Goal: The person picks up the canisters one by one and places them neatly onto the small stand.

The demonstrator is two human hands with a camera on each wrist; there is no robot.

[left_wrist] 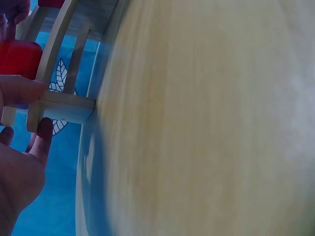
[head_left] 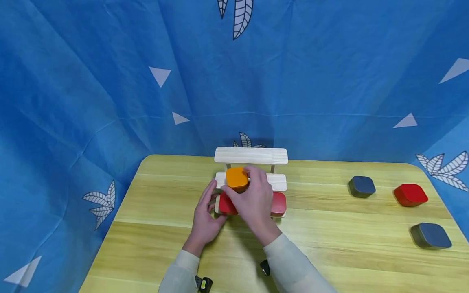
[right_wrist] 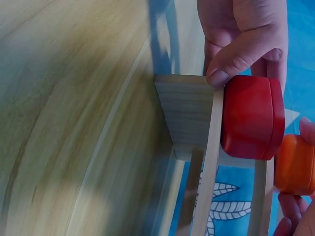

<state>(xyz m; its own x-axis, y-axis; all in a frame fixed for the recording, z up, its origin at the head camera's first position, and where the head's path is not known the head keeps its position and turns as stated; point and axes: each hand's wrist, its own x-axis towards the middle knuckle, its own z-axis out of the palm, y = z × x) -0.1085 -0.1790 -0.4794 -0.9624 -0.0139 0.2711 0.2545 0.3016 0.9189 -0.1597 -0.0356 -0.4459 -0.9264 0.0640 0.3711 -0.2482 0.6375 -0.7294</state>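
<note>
A wooden tiered rack (head_left: 250, 155) stands at the table's far edge. My right hand (head_left: 258, 199) pinches an orange tin (head_left: 237, 178) between thumb and fingers at the left part of the middle shelf. On the front shelf sit a red tin (head_left: 228, 204) at the left and another red tin (head_left: 278, 204) at the right; my right hand covers the stretch between them. At the rack's left end, my left hand (head_left: 206, 221) grips the front shelf. The left wrist view has its thumb and fingers round the slat end (left_wrist: 34, 115), close beside the red tin (left_wrist: 19, 56).
To the right on the wooden table (head_left: 329, 252) lie a dark blue tin (head_left: 362, 186), a red tin (head_left: 410, 195) and a second dark blue tin (head_left: 430, 235). A blue patterned cloth (head_left: 311, 81) hangs behind the table and along its left side.
</note>
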